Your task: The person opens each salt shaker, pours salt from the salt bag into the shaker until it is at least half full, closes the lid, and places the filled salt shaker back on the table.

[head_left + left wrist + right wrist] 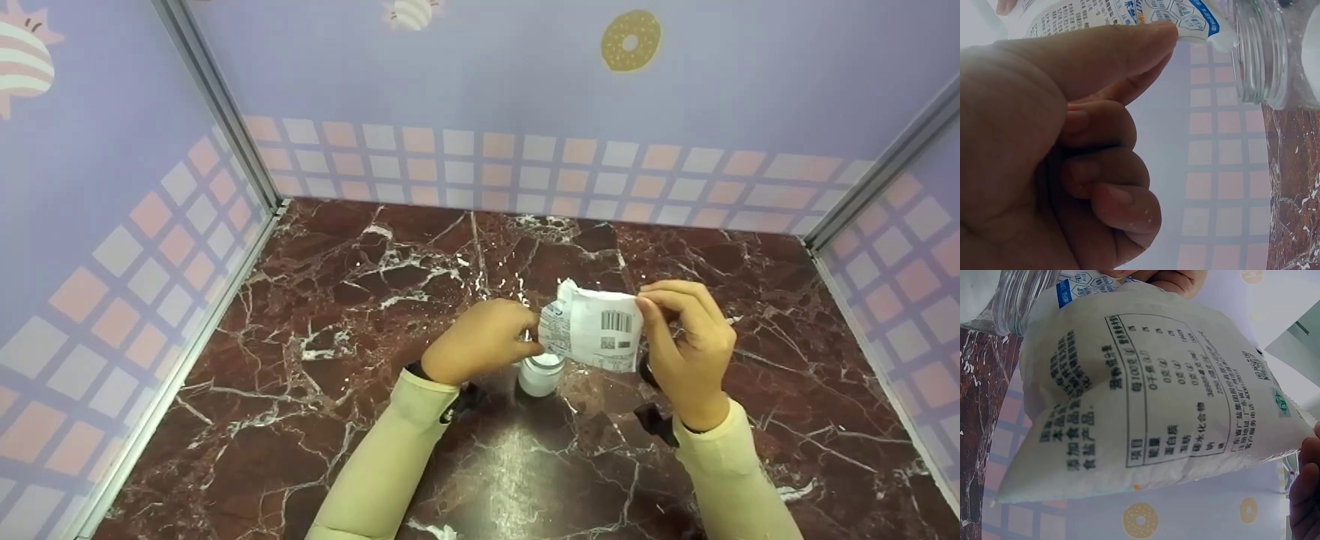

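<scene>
A white printed salt bag point(592, 330) with a barcode is tilted over a small glass jar point(540, 379), its mouth end toward the jar. My right hand point(694, 349) pinches the bag's upper right corner between thumb and fingers. At the opposite end, my left hand point(480, 341) pinches the bag near its opening, thumb against index finger, other fingers curled in the left wrist view. White salt point(1223, 40) shows at the bag's lip, close to the jar's threaded rim point(1258, 50). White contents fill the jar, which stands upright on the table.
White grains and flecks lie scattered on the dark red marbled table point(315, 420) behind the jar. Patterned lilac panels point(480, 90) enclose the back and both sides. A dark round object point(648, 370) is partly hidden by my right hand.
</scene>
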A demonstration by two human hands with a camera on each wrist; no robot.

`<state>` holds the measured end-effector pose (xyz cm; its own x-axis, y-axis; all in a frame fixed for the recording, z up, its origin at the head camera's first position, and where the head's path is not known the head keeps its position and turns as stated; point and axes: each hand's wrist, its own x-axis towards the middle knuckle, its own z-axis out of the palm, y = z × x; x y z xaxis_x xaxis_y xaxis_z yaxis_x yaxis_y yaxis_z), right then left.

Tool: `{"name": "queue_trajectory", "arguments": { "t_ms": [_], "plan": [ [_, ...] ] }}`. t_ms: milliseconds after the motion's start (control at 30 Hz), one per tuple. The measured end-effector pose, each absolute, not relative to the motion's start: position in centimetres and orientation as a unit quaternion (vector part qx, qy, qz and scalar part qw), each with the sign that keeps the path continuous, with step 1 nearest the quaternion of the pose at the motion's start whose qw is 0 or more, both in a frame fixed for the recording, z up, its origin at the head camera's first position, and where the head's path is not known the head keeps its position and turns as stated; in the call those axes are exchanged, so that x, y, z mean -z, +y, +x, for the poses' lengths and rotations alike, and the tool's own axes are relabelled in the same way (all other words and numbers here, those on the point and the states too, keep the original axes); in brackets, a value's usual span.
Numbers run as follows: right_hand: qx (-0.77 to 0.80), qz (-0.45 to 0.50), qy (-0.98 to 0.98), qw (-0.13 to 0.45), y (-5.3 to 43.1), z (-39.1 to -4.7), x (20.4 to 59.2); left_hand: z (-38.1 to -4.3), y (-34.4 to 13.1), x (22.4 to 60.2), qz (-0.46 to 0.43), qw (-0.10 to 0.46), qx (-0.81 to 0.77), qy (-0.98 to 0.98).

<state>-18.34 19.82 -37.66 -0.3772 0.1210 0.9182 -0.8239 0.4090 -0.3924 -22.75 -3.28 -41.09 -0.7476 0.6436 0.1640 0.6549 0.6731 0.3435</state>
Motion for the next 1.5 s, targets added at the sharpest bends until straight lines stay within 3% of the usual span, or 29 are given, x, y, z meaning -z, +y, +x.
{"name": "queue_trajectory", "arguments": {
  "t_ms": [567,1500],
  "plan": [
    [-0.478,0.260,-0.676,0.497,18.4,-17.0,35.8,-22.7,-3.3,40.9,-0.359,0.023,0.176,-0.916],
    [-0.484,0.283,-0.646,0.518,18.9,-17.7,36.8,-22.6,-3.2,40.7,-0.367,0.031,0.167,-0.915]
  ]
}}
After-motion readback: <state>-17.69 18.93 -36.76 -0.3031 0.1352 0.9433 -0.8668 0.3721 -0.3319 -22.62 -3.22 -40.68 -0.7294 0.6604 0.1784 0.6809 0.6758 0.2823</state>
